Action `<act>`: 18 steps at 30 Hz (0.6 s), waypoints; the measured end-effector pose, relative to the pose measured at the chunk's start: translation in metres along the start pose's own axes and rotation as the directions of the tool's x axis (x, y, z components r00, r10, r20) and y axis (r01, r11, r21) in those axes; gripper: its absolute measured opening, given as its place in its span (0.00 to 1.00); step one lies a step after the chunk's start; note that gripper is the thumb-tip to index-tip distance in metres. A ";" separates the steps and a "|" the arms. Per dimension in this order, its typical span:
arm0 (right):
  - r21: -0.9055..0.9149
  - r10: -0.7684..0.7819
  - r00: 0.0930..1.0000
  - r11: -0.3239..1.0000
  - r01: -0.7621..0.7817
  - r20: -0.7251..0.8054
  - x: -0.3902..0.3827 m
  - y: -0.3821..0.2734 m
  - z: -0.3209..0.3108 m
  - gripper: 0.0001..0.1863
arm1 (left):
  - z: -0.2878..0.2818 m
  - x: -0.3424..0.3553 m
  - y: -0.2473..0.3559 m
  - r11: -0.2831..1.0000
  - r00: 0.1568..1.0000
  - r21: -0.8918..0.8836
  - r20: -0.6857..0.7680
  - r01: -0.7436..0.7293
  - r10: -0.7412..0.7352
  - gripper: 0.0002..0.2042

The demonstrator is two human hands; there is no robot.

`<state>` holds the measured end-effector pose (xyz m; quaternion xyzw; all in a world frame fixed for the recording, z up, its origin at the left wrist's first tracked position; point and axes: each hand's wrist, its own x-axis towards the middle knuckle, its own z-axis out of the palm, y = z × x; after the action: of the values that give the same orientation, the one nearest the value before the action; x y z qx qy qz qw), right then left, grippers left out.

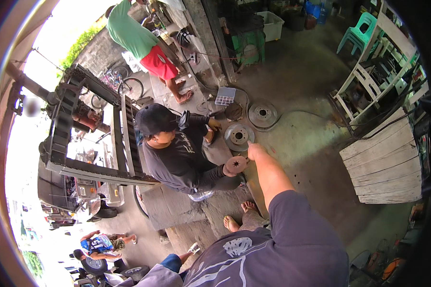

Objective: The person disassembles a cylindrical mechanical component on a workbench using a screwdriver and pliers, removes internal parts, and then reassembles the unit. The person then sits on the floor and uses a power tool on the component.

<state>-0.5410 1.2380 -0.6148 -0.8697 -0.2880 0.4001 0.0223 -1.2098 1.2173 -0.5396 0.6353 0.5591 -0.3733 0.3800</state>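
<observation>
My right hand [256,151] reaches out at the middle, one finger stretched toward the edge of a grey metal disc [232,135] with a ring of holes round its centre. It holds nothing that I can see, and its other fingers are partly hidden. A co-worker in a dark cap and long sleeves sits facing this disc. That person's hand [228,171] grips a reddish-brown disc [236,160] with a toothed centre hole, just below the grey one. Beyond lies a second, larger metal disc [263,114] on the floor. My left hand is out of view.
A compartment box [225,95] lies behind the discs, near a dark round piece [233,112]. A cable [299,112] runs across the floor. At right are a wooden panel [385,160], a pale frame [357,88] and green chairs [360,32]. Another person stands at upper left.
</observation>
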 end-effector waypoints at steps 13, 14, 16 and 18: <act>-0.087 -0.044 0.996 0.995 0.050 0.075 0.032 -0.117 -0.077 0.49 | -0.006 -0.004 0.011 1.000 1.000 0.013 0.021 0.023 -0.024 0.19; -0.087 -0.051 0.996 0.995 0.057 0.070 0.032 -0.123 -0.081 0.49 | -0.006 -0.004 0.012 1.000 0.999 0.008 0.022 0.026 -0.027 0.19; -0.087 -0.062 0.997 0.994 0.066 0.050 0.032 -0.134 -0.087 0.49 | -0.005 -0.003 0.011 1.000 0.999 0.003 0.019 0.030 -0.030 0.19; -0.120 -0.073 0.997 0.990 0.077 0.032 0.033 -0.139 -0.088 0.49 | -0.004 -0.001 0.011 0.999 0.999 -0.002 0.025 0.032 -0.032 0.19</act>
<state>-0.5290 1.3874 -0.5404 -0.8525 -0.3445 0.3926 -0.0192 -1.1986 1.2191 -0.5364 0.6211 0.5648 -0.3866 0.3818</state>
